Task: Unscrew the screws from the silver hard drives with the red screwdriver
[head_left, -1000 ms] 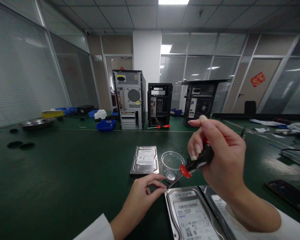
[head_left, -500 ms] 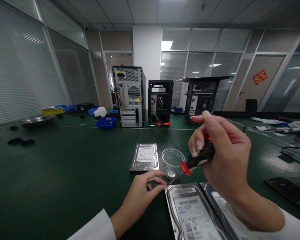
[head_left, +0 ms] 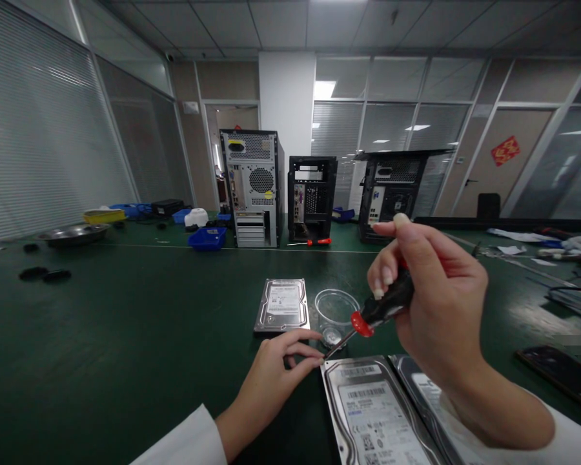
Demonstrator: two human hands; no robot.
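Note:
In my right hand [head_left: 438,303] is a screwdriver [head_left: 385,302] with a black handle and red collar, its shaft slanting down to the left. The tip meets the near left drive's top left corner. Pinched together at that same corner, the fingertips of my left hand [head_left: 275,368] sit beside the tip; whatever is between them is too small to make out. That hard drive [head_left: 365,394] lies label up, with a second hard drive [head_left: 428,394] along its right side, partly covered by my right wrist. Just beyond stands a clear plastic cup [head_left: 336,309] with small metal pieces inside.
Another hard drive [head_left: 283,303] lies left of the cup. Behind it stand a large computer case [head_left: 252,194], a smaller case [head_left: 314,194] and a third case [head_left: 392,187]. A red screwdriver [head_left: 314,242], a blue tray [head_left: 207,239] and a phone [head_left: 559,374] also rest on the table.
The whole view has shifted slightly. Both hands, the screwdriver and the drives keep the same places relative to each other.

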